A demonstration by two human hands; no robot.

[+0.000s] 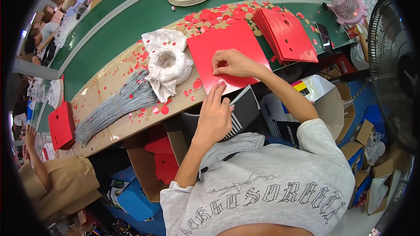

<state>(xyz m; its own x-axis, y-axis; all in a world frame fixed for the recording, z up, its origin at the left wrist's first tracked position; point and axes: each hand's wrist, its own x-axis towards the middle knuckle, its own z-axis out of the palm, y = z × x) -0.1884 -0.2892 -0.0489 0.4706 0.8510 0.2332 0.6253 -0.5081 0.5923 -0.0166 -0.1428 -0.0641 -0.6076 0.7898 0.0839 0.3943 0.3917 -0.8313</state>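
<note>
A flat red card sheet (pixel 223 39) lies at the table's near edge in front of me. My right hand (pixel 236 64) is over its middle, fingers curled into a pinch; whatever they may hold is hidden. On the sheet's near edge rest the fingertips of my left hand (pixel 214 116), its fingers stretched out beside a small mark or hole in the sheet. Left of the sheet sits a bunched white cloth (pixel 177 76) shaped like a ring. Further left lies a bundle of thin grey wires (pixel 118 105), tied round in places.
Red and tan discs (pixel 210 19) are scattered behind the sheet. A stack of red cards with holes (pixel 291 35) stands at the right, near a phone (pixel 323 35) and a pink fan (pixel 348 6). A black fan (pixel 393 74) is at far right. Another person's hand (pixel 30 137) shows at left.
</note>
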